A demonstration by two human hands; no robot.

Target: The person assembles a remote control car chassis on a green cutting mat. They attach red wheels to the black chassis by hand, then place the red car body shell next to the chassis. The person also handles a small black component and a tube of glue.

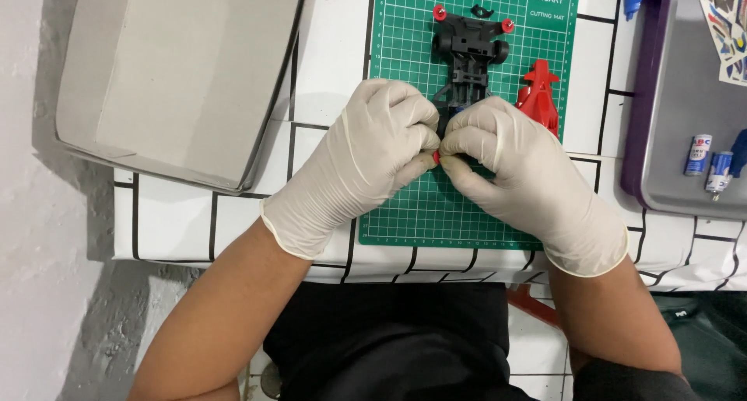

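Nearest the camera, both gloved hands meet over the near half of the green cutting mat [467, 214], which lies toward the table's near edge. The left hand [366, 156] is curled shut, thumb and forefinger pinching a small red part [436, 158] at the near end of the black toy-car chassis [469, 51]. The right hand [513, 164] is likewise closed, its fingertips pressed against the same spot from the other side; the pairing appears meant to steady the chassis while the small piece is worked. What the palms conceal cannot be determined.

The chassis runs lengthwise up the mat's middle, far end carrying two red rollers and resting flat, probably so the mat takes the load.

Just beside it, toward the mat's right edge, lies a red body shell [539, 96], set within reach but apart from the hands.

Further off: an open grey cardboard box lid [179, 74] at the table's far left corner, and a grey tray [685, 136] at the right edge holding two small batteries [706, 158] and a sticker sheet [727, 24].
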